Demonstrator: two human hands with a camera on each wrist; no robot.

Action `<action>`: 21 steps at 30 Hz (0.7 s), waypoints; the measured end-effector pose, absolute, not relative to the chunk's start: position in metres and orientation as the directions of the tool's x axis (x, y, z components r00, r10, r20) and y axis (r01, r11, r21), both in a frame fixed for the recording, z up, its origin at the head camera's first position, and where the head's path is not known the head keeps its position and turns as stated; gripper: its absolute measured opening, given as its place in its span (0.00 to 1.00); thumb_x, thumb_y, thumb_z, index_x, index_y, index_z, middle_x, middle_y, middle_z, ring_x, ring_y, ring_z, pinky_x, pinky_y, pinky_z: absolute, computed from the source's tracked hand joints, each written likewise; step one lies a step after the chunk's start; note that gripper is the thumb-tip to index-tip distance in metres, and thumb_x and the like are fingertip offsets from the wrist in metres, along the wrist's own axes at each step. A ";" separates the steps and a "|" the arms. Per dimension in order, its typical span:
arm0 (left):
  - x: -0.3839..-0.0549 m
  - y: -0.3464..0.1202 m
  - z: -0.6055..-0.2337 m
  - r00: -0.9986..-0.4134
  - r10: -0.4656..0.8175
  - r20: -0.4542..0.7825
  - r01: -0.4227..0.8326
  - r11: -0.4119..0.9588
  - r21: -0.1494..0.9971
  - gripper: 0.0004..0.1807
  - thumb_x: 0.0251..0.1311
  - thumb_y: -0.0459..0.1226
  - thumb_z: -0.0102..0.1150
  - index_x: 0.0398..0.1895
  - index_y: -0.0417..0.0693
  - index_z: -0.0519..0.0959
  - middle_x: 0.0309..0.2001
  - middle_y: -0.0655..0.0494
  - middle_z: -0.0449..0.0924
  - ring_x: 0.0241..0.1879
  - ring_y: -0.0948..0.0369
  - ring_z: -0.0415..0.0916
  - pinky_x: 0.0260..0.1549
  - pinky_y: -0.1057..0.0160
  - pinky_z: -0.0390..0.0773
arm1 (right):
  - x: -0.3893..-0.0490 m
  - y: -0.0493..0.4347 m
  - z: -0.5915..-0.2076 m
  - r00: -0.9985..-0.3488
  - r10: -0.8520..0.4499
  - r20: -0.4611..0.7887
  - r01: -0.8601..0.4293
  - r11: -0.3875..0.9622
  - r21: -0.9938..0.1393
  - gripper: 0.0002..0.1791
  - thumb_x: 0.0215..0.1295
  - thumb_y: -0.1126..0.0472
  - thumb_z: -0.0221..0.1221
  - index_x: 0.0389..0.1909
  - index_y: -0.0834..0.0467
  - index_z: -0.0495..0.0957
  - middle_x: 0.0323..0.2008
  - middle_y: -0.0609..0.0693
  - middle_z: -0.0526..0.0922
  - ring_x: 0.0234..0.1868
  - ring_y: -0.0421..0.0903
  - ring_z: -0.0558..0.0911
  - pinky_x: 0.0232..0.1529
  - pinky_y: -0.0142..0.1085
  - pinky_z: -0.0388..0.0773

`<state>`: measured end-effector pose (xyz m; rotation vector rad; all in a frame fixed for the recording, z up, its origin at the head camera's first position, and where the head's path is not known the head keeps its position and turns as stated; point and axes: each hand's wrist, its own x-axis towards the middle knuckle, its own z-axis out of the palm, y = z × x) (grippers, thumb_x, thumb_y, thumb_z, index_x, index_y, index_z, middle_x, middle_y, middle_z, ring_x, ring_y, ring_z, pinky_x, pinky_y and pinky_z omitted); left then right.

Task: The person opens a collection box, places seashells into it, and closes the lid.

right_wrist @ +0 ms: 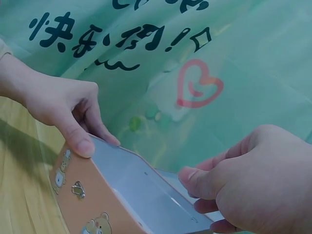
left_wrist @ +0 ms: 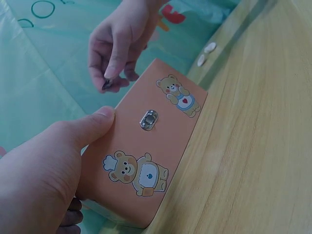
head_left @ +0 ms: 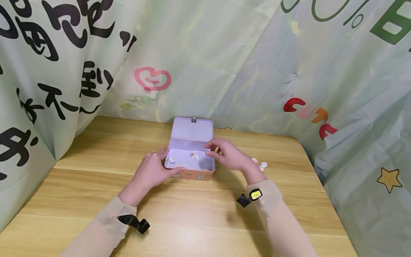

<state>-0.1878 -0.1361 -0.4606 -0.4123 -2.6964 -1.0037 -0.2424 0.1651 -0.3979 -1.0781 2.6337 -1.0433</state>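
Note:
A small tin box (head_left: 199, 175) with its hinged lid (head_left: 192, 129) raised sits on the table. It is lilac inside and orange outside, with bear pictures and a metal clasp (left_wrist: 149, 120) on the front. My left hand (head_left: 150, 168) grips the box at its left end, thumb over the front rim. Above the right side of the box my right hand (head_left: 228, 155) pinches a small piece (left_wrist: 106, 85) between thumb and fingertips; I cannot tell its kind. Several small whitish pieces, one a round disc (head_left: 172, 160), lie inside the box.
To the right of the box, a few small white pieces (head_left: 263, 165) lie on the wooden table (head_left: 192, 221). A printed cloth curtain (head_left: 205, 64) hangs behind the table and along both sides.

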 end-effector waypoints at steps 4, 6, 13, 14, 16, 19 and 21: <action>-0.188 -0.136 -0.460 -0.933 0.181 0.312 0.340 0.728 0.596 0.65 0.45 0.74 0.74 0.69 0.27 0.74 0.60 0.24 0.75 0.17 0.63 0.68 0.17 0.59 0.69 | -0.246 0.155 -0.399 -0.730 -0.666 0.151 -0.589 0.502 -0.633 0.09 0.76 0.63 0.65 0.51 0.61 0.83 0.43 0.48 0.84 0.45 0.46 0.81 0.46 0.42 0.79; -0.188 -0.136 -0.460 -0.932 0.183 0.313 0.343 0.728 0.594 0.64 0.45 0.73 0.75 0.69 0.27 0.74 0.60 0.24 0.75 0.16 0.63 0.67 0.17 0.60 0.68 | -0.248 0.150 -0.401 -0.728 -0.670 0.146 -0.592 0.505 -0.628 0.08 0.76 0.62 0.65 0.50 0.60 0.83 0.43 0.47 0.84 0.44 0.45 0.81 0.46 0.41 0.79; -0.188 -0.137 -0.461 -0.934 0.186 0.305 0.340 0.728 0.596 0.64 0.45 0.73 0.74 0.69 0.27 0.74 0.60 0.23 0.74 0.14 0.65 0.60 0.15 0.60 0.64 | -0.253 0.133 -0.410 -0.724 -0.678 0.127 -0.585 0.507 -0.633 0.07 0.75 0.61 0.66 0.47 0.60 0.83 0.40 0.47 0.84 0.42 0.44 0.81 0.45 0.38 0.79; -0.188 -0.137 -0.461 -0.935 0.185 0.302 0.337 0.729 0.596 0.64 0.46 0.73 0.74 0.69 0.27 0.74 0.60 0.23 0.75 0.13 0.66 0.58 0.14 0.60 0.63 | -0.254 0.131 -0.411 -0.721 -0.682 0.125 -0.586 0.503 -0.635 0.07 0.75 0.61 0.66 0.47 0.60 0.83 0.39 0.46 0.83 0.42 0.43 0.81 0.44 0.38 0.79; -0.188 -0.137 -0.461 -0.938 0.182 0.296 0.331 0.731 0.597 0.64 0.46 0.73 0.74 0.69 0.27 0.74 0.59 0.22 0.75 0.12 0.67 0.55 0.14 0.61 0.62 | -0.256 0.128 -0.414 -0.714 -0.689 0.122 -0.588 0.497 -0.638 0.07 0.75 0.61 0.67 0.46 0.60 0.83 0.39 0.46 0.83 0.42 0.43 0.81 0.44 0.37 0.79; -0.187 -0.137 -0.460 -0.939 0.181 0.293 0.327 0.731 0.598 0.63 0.46 0.72 0.75 0.69 0.27 0.74 0.60 0.22 0.74 0.12 0.68 0.53 0.13 0.61 0.62 | -0.257 0.124 -0.418 -0.709 -0.695 0.117 -0.589 0.493 -0.641 0.07 0.74 0.61 0.67 0.46 0.60 0.82 0.39 0.47 0.83 0.42 0.44 0.81 0.43 0.37 0.79; -0.187 -0.137 -0.460 -0.939 0.180 0.294 0.328 0.733 0.596 0.63 0.46 0.72 0.75 0.69 0.27 0.74 0.61 0.23 0.74 0.12 0.68 0.53 0.14 0.61 0.63 | -0.257 0.122 -0.419 -0.708 -0.697 0.115 -0.592 0.496 -0.636 0.07 0.74 0.61 0.67 0.46 0.60 0.82 0.39 0.47 0.83 0.42 0.43 0.81 0.44 0.37 0.79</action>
